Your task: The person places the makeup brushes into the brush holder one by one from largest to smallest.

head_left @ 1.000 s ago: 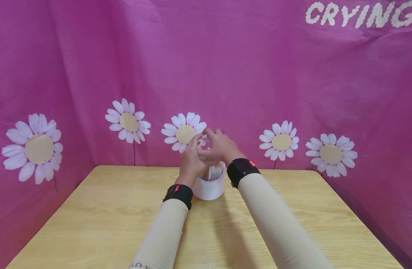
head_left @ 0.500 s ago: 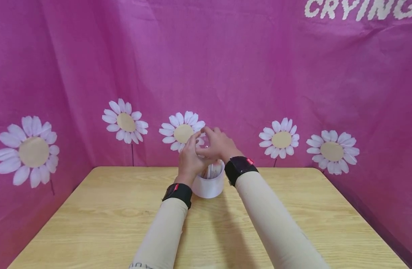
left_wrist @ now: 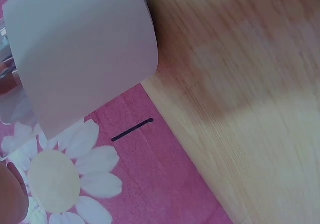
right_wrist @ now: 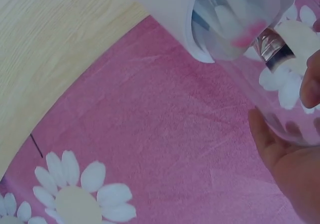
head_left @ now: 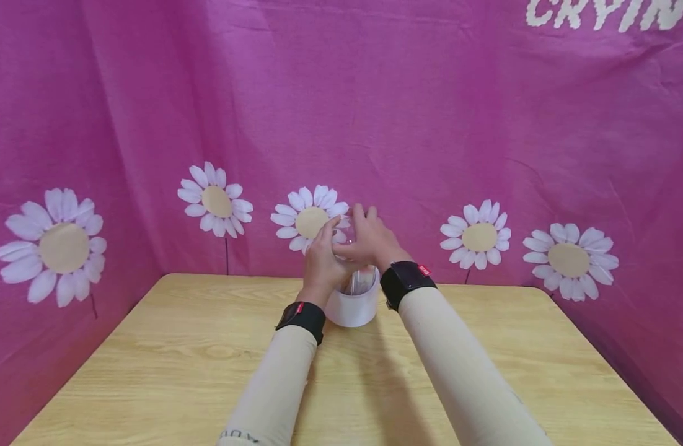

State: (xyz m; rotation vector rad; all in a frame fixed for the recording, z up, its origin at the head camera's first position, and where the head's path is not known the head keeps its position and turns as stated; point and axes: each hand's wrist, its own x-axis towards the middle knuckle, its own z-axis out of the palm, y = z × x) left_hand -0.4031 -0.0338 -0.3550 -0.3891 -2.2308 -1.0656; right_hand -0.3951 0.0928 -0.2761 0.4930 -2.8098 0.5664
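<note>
A white round holder (head_left: 352,311) stands toward the back of the table. Above it rises a clear plastic cover (right_wrist: 285,129); through it, in the right wrist view, show a brush with a silvery ferrule (right_wrist: 274,49) and a pink patch. My left hand (head_left: 321,263) curls round the cover's near left side. From the right, my right hand (head_left: 370,241) grips the cover's upper part, thumb toward the left hand. Between the hands only a sliver of the cover shows in the head view. The left wrist view shows the holder's plain white wall (left_wrist: 82,49) close up.
The wooden table (head_left: 168,365) has its back edge just behind the holder. Pink cloth (head_left: 408,124) printed with white daisies hangs behind and along both sides. Black bands (head_left: 408,282) circle both wrists.
The head view has shifted slightly. My right fingers sit a little higher and farther right on the cover; the left hand and the holder stay about where they were.
</note>
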